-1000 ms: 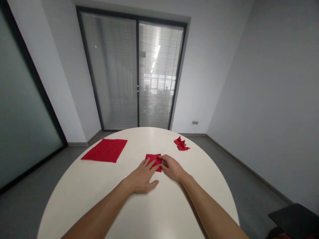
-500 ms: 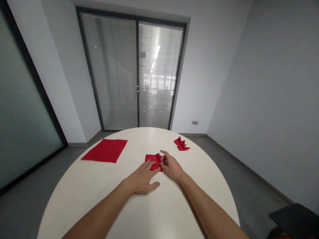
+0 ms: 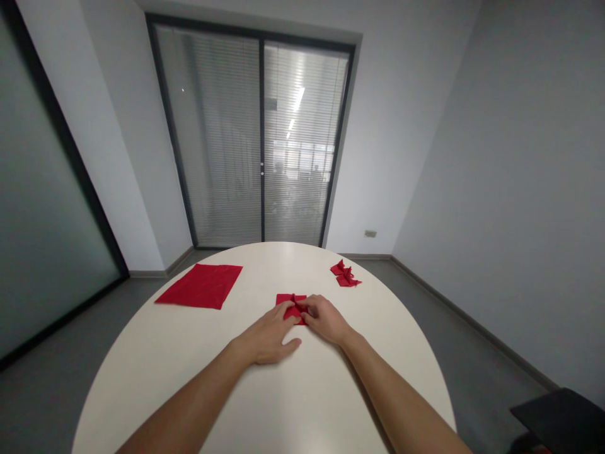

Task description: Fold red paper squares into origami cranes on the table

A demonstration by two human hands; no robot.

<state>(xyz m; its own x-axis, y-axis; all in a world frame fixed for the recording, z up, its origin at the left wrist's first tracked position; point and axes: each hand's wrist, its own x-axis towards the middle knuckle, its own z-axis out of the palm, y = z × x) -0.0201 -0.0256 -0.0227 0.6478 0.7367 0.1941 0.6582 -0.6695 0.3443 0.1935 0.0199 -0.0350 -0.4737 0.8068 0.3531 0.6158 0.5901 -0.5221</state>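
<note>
A small folded red cloth napkin (image 3: 285, 297) lies on the round white table in front of me, with a raised fold near its middle. My left hand (image 3: 271, 334) rests on its left and near side, fingers spread and thumb out to the side. From the right, my right hand (image 3: 326, 318) closes its fingers on the napkin's fold. Part of the cloth is hidden under both hands.
A flat red napkin (image 3: 201, 287) lies at the table's (image 3: 265, 410) far left. Folded red pieces with pointed tips (image 3: 347, 277) sit at the far right. A black chair (image 3: 562, 413) stands at lower right. Glass doors (image 3: 262, 139) are behind the table.
My right fingers, raised and apart before, have come down and closed on the napkin's fold. The raised fold now stands nearer the napkin's middle. My left hand has hardly moved.
</note>
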